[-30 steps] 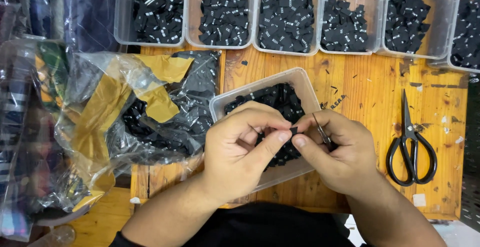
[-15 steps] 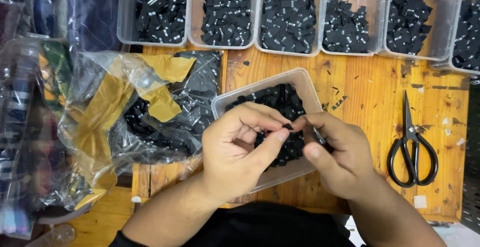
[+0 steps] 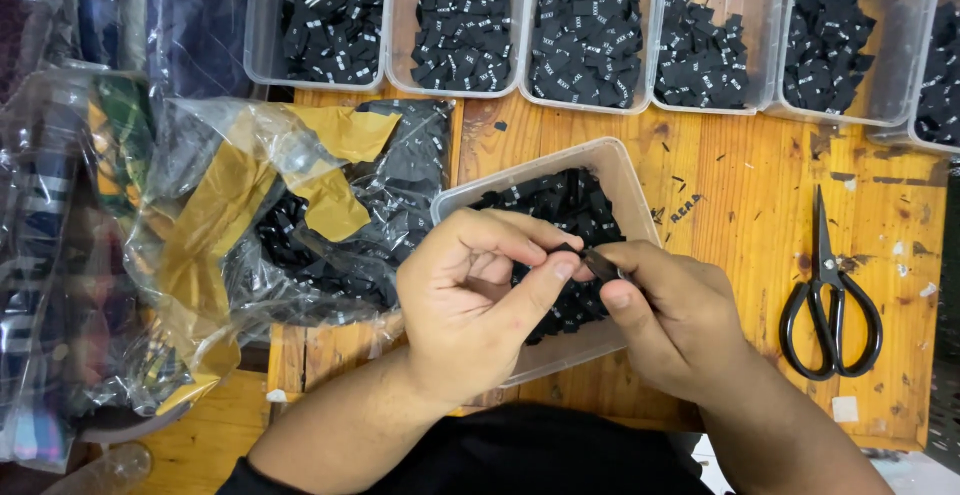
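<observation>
A scuffed wooden desk (image 3: 760,205) carries a back row of clear tubs (image 3: 585,35), all well filled with small black labels. Both hands, left hand (image 3: 480,300) and right hand (image 3: 675,320), pinch one black label (image 3: 592,258) together above the nearer tub (image 3: 620,170), itself still half full. The plastic bag (image 3: 300,225) beside it holds plenty more, so much seems left. Scissors (image 3: 828,290) lie untouched.

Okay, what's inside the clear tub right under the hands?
The clear tub holds a heap of small black fabric labels with white marks. The left hand and right hand cover its near half, so the contents there and the tub's bottom cannot be seen.
</observation>
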